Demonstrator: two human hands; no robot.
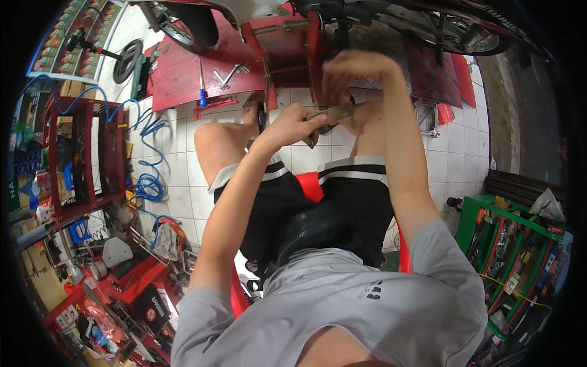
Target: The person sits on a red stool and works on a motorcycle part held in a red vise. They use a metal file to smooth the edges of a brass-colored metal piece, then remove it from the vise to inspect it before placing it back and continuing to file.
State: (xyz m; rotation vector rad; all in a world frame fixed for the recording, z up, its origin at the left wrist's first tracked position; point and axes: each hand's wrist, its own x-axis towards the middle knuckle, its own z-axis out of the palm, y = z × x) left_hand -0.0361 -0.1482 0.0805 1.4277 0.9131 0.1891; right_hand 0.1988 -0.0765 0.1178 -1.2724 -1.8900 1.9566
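Observation:
My left hand [292, 126] is closed around a flat, worn, grey-brown metal part [339, 112], held between my knees with its far end pointing right. A dark piece shows below my left fingers; whether it belongs to the same part I cannot make out. Just above the part hangs my right hand [356, 68], wrist bent and fingers hanging down, smeared by motion. Whether its fingers hold anything is not visible. Beyond both hands stands a red metal frame [267, 52], in front of the underside of a motorcycle [391, 30].
A red work platform [177, 76] bears a blue-handled screwdriver [202, 96] and several wrenches [231, 74]. A coiled blue air hose [148, 186] lies on the white tiled floor at left, beside a red shelf rack [92, 153]. At right stands a green tool rack [474, 229].

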